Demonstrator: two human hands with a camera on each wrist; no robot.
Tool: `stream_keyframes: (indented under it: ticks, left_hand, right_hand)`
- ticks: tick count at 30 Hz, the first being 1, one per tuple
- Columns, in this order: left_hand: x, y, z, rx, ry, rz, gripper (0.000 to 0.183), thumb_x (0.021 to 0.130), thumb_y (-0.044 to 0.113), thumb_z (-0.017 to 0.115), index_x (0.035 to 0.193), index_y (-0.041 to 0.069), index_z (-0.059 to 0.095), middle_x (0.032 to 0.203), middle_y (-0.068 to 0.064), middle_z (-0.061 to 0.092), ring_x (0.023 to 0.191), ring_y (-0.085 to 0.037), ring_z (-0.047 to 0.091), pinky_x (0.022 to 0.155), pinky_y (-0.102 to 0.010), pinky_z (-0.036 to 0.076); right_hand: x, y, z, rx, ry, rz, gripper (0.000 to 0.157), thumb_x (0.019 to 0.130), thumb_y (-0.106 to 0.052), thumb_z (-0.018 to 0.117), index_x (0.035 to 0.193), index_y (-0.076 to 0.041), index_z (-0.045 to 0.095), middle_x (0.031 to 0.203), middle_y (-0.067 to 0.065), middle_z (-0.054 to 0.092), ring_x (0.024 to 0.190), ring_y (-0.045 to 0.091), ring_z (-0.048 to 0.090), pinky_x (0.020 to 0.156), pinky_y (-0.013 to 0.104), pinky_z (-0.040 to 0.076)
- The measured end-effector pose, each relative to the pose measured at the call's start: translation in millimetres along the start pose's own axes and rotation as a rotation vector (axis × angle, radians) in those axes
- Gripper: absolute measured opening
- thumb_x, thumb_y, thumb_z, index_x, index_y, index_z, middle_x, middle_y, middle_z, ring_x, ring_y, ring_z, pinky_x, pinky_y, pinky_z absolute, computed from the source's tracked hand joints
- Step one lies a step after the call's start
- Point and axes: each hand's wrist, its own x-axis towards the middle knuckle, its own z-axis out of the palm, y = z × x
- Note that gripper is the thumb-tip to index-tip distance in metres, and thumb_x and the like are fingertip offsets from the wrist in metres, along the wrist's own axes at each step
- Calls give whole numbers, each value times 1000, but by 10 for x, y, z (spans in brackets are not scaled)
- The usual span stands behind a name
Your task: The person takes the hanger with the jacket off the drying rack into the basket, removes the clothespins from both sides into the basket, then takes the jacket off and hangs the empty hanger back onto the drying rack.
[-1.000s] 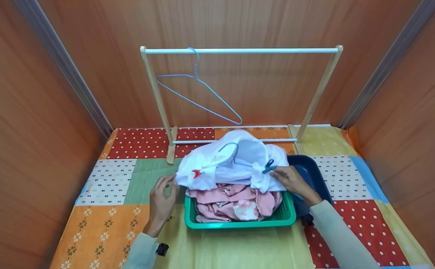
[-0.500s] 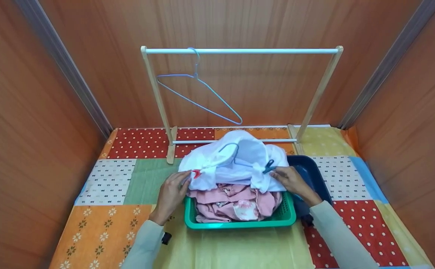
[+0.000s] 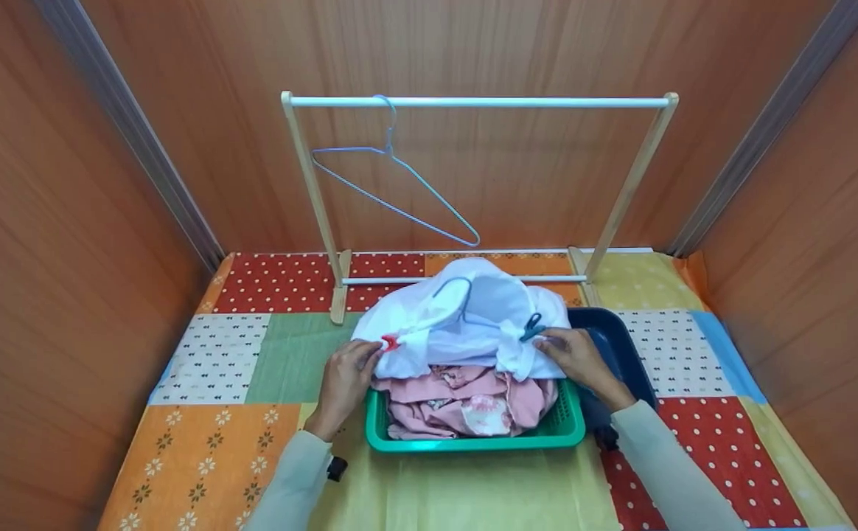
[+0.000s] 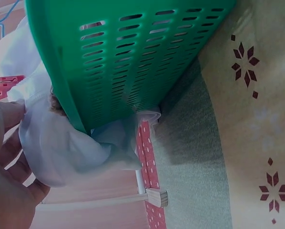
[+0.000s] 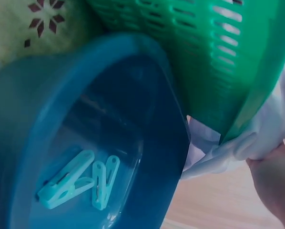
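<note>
A white garment (image 3: 418,313) lies on top of the green basket (image 3: 473,444), with a blue hanger (image 3: 467,293) inside its neck opening. A red clothespin (image 3: 390,343) is clipped on its left part, a dark teal clothespin (image 3: 532,329) on its right. My left hand (image 3: 346,377) pinches the white cloth right beside the red clothespin; the left wrist view shows thumb and fingers on the fabric (image 4: 61,148). On the other side, my right hand (image 3: 582,361) holds the cloth just under the teal clothespin. Its fingertips are partly hidden in the right wrist view.
Pink clothes (image 3: 451,398) fill the basket. A dark blue basin (image 3: 617,335) stands at its right, holding light teal clothespins (image 5: 68,181). Behind stands a rack with a white rail (image 3: 532,102), where a bare blue hanger (image 3: 436,195) hangs. Wood-look panels enclose the patchwork cloth.
My left hand has moved right and inward from the garment's left edge to beside the red clothespin, and now pinches the cloth there. The right hand has stayed in place.
</note>
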Motion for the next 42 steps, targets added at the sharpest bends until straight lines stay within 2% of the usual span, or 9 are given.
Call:
stream_keyframes:
  ticks: [3,7,11,14,18,23,26,37,42]
  left_hand:
    - [16,3,15,-10,-5,1,20,88,21,63,106,18,71,101,4,71,98,-14,66,85,-33,54]
    - [23,0,30,-19,7,18,19,88,20,63,105,18,71,100,4,71,97,-13,67,84,-32,55]
    - [17,-8,39,-20,25,41,18,88,19,64,104,17,72,99,3,72,95,-13,67,82,-32,55]
    - [16,-10,38,-21,31,50,18,88,19,63,104,16,72,98,3,72,94,-14,67,82,-32,55]
    - [19,-6,34,-10,17,42,19,89,20,63,105,15,72,98,2,72,94,-14,67,82,-32,55]
    - [17,1,31,-3,11,29,20,88,21,63,106,16,72,98,2,72,93,-15,68,82,-31,55]
    - [15,1,33,-10,13,33,20,88,20,63,105,16,72,98,2,72,93,-14,68,81,-31,55]
    - [17,-18,41,-19,10,44,19,89,19,62,105,17,72,98,2,72,93,-14,68,81,-31,55]
    - [16,-21,45,-21,6,42,19,89,19,62,106,17,71,98,2,72,93,-14,68,81,-31,55]
  right_hand:
    - [-22,-41,4,-67,48,29,13,85,-24,68,90,-14,73,87,1,72,74,5,61,65,21,48]
    - [-35,-125,-18,-138,102,64,20,82,-24,71,96,-10,71,95,5,72,89,17,66,77,34,51]
    - [-37,-247,-84,-136,106,109,33,79,-24,74,109,-11,66,104,7,69,99,24,64,87,43,49]
    - [-23,-335,-135,-109,104,95,43,78,-22,75,118,-12,61,112,7,65,105,27,60,91,46,47]
    - [0,-412,-172,-97,111,7,45,79,-17,74,121,-11,61,117,6,64,108,25,59,92,43,45]
    - [27,-445,-167,-112,127,-108,40,83,-15,70,122,-8,61,115,7,65,104,23,60,88,34,46]
    - [46,-435,-150,-106,136,-149,37,85,-12,66,122,-6,60,113,8,66,102,24,61,88,31,46]
    - [88,-423,-148,-84,124,-206,27,86,-7,64,113,-2,64,103,6,67,99,19,60,88,22,44]
    - [119,-432,-117,-78,187,-240,15,82,-4,68,96,-5,67,90,2,66,83,14,57,74,25,46]
